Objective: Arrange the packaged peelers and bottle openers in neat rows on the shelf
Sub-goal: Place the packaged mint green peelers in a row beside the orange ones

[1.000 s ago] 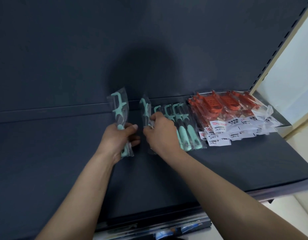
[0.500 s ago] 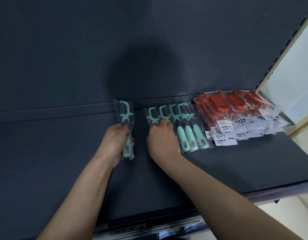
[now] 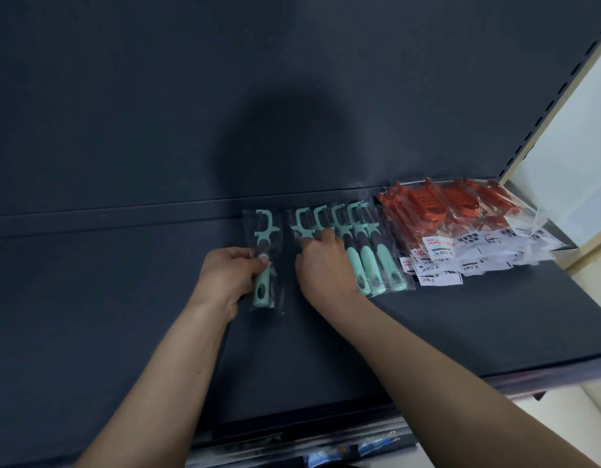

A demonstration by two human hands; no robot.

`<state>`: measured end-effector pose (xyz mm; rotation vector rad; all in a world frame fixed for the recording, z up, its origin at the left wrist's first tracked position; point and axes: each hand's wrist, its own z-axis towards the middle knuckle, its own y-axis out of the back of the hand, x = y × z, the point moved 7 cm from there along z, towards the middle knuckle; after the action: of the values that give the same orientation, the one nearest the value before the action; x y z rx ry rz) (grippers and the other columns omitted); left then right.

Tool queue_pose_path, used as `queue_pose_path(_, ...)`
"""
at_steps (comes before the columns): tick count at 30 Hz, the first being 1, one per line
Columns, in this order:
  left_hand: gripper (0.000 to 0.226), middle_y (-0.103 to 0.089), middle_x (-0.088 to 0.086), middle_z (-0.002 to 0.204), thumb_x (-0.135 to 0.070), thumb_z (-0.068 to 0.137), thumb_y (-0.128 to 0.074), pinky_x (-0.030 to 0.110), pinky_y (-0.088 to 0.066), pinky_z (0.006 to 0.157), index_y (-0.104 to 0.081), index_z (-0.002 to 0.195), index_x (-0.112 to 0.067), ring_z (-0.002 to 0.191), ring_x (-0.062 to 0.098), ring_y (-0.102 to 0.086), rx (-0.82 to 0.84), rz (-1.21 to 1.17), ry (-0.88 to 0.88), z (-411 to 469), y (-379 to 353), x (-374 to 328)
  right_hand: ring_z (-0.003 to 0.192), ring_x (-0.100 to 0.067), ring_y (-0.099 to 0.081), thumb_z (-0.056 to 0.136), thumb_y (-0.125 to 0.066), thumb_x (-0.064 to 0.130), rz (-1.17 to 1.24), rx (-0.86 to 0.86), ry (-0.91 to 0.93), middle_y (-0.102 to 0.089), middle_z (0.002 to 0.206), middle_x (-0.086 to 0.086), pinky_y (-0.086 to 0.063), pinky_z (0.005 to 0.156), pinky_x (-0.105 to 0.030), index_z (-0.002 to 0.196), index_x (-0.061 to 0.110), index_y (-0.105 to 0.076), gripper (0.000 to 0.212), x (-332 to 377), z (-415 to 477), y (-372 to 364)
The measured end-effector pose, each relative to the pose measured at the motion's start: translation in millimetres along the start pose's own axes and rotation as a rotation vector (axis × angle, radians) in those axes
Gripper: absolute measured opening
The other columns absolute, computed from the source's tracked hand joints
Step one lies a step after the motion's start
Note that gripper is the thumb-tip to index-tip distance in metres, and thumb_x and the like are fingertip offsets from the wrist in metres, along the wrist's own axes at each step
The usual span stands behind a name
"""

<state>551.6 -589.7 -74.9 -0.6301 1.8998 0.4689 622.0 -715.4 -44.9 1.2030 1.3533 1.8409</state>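
The left hand (image 3: 230, 278) grips a green packet (image 3: 263, 265); the right hand (image 3: 321, 268), fingers bent, rests on the green row (image 3: 360, 251), grip unclear. Best laid parallel, just beside, heads level.

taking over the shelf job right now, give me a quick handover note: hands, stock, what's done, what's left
Left hand: grips a single mint pack by its handle, just left of the row with a gap between them.
Right hand: fingertips on the leftmost packs of the mint row; whether it pinches one is unclear.
Done: the mint row lies side by side on the shelf, heads toward the back.
Left: probably set the single pack in beside the row, then straighten the orange packs, which overlap in a loose heap at the right end.
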Motion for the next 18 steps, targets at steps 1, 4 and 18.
queue_pose_path(1, 0.013, -0.066, 0.012, 0.077, 0.002, 0.081, -0.067, 0.02, -0.052, 0.047, -0.063, 0.094, -0.001, 0.057, 0.016, -0.063, -0.009, 0.015, -0.007, -1, -2, -1, 0.11, -0.032, -0.046, 0.095, -0.046, 0.012, 0.02, -0.001, 0.005, -0.045, 0.121, -0.018, -0.042, 0.083, -0.033, 0.11, 0.004, -0.06, 0.022, -2, 0, 2)
queue_pose_path(4, 0.015, -0.065, 0.012, 0.077, 0.003, 0.078, -0.07, 0.024, -0.052, 0.05, -0.058, 0.082, -0.007, 0.057, 0.016, -0.062, -0.06, 0.075, -0.036, -1, -4, -3, 0.106, -0.032, -0.048, 0.097, -0.042, 0.018, 0.052, -0.033, 0.028, -0.05, 0.116, -0.017, -0.039, 0.081, -0.031, 0.106, 0.002, -0.061, 0.026, -6, -1, 9)
queue_pose_path(18, 0.009, -0.047, 0.006, 0.092, -0.014, 0.084, -0.061, 0.029, -0.033, 0.07, -0.058, 0.09, -0.008, 0.085, 0.028, -0.052, -0.147, 0.833, -0.527, -18, -51, -28, 0.099, -0.031, -0.051, 0.091, -0.046, 0.014, 0.075, -0.115, 0.053, -0.058, 0.1, -0.017, -0.039, 0.078, -0.031, 0.097, 0.001, -0.064, 0.023, -30, -4, 27)
